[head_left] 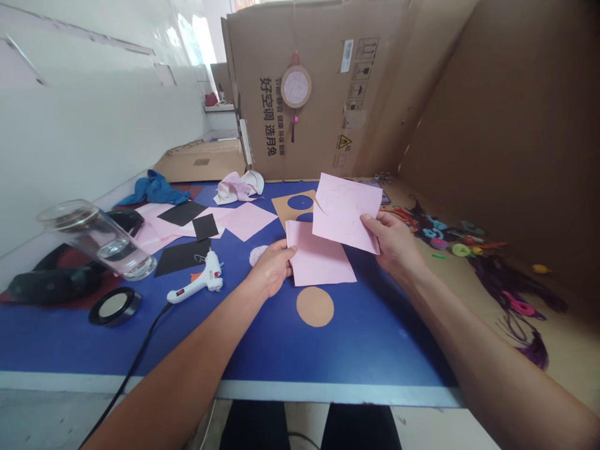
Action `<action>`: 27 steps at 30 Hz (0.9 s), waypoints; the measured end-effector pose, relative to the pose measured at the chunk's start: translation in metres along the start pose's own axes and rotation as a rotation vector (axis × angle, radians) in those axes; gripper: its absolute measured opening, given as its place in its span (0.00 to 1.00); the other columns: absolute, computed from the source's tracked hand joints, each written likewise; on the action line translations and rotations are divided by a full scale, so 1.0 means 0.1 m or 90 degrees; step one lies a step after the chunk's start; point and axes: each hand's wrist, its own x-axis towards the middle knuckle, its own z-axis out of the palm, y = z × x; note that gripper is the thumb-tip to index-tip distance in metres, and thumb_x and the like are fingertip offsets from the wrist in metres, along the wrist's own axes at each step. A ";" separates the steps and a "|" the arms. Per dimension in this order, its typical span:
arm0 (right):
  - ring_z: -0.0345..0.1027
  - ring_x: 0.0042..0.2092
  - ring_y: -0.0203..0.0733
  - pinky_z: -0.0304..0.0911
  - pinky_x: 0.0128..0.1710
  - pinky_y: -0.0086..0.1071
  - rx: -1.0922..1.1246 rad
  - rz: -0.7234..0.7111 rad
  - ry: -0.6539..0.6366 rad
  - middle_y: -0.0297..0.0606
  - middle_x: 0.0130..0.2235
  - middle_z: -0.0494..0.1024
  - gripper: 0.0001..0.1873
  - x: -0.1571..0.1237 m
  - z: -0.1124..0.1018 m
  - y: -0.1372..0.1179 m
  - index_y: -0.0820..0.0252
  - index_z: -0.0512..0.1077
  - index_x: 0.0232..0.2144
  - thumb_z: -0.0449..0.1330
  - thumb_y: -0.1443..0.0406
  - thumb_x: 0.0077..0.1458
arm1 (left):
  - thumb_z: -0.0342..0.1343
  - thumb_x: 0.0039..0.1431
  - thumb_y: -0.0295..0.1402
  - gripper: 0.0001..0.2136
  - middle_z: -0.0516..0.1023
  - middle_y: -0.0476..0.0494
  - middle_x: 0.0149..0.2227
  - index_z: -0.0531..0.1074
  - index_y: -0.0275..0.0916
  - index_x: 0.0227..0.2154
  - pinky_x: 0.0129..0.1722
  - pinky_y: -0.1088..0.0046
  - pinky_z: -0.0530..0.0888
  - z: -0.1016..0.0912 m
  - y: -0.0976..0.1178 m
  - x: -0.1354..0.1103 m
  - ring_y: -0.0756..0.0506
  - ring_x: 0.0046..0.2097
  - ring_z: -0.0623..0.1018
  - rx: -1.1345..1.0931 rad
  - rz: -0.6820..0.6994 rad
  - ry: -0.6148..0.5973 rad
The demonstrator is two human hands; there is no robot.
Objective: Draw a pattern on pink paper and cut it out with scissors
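My left hand (270,270) pinches the left edge of a plain pink square sheet (323,262) held low over the blue table. Higher and to the right, my right hand (396,240) grips the lower right corner of another pink sheet (347,209), which has faint curved lines on it and overlaps the first. A brown cardboard disc (315,307) lies just below the sheets. Behind them is a brown cardboard piece (284,206) with round holes, partly covered. Beside my left hand, a small round patterned pink piece (257,254) is partly hidden.
A white glue gun (201,281) with a black cord lies left, near black squares (182,214), pink sheets (248,220), a glass jar (100,240) and a black round container (115,306). Coloured cords (435,225) lie right. A round ornament (296,87) hangs on the cardboard wall (323,37).
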 end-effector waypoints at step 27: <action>0.66 0.29 0.40 0.58 0.27 0.33 -0.218 0.067 -0.123 0.34 0.28 0.78 0.27 -0.23 0.16 -0.02 0.54 0.74 0.24 0.82 0.46 0.36 | 0.58 0.71 0.25 0.07 0.89 0.36 0.42 0.82 0.36 0.45 0.46 0.66 0.85 -0.01 0.05 0.03 0.41 0.44 0.89 -0.185 0.057 -0.053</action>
